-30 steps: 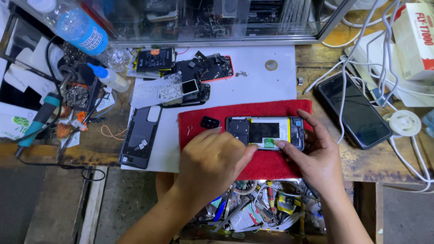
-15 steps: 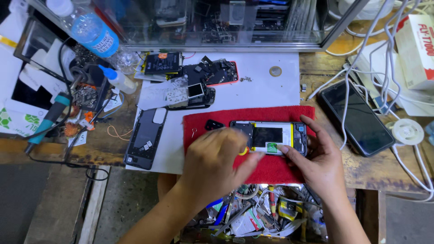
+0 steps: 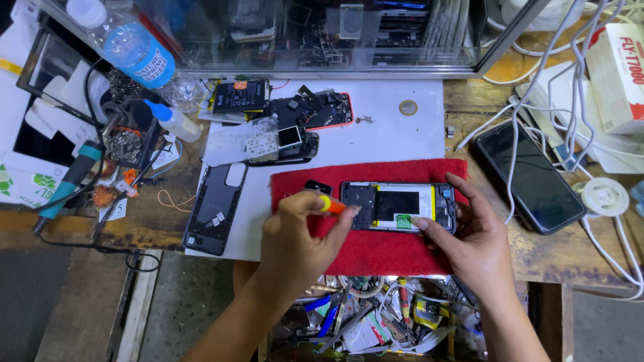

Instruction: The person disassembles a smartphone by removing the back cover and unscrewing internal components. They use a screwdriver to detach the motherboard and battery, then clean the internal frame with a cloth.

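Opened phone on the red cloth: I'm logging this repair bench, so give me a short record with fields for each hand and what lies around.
left hand: the left hand grips an orange-tipped tool, its tip at the left end of the opened phone
right hand: the right hand steadies the phone's right end, fingers on its edges
surface: phone lies flat on a red cloth over a white sheet
nearby: back cover to the left, dark phone to the right, coin behind
below: open drawer of tools

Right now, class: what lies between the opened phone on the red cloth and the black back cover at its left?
In the head view, between the opened phone and the back cover lie red cloth, a small black part and the left hand.
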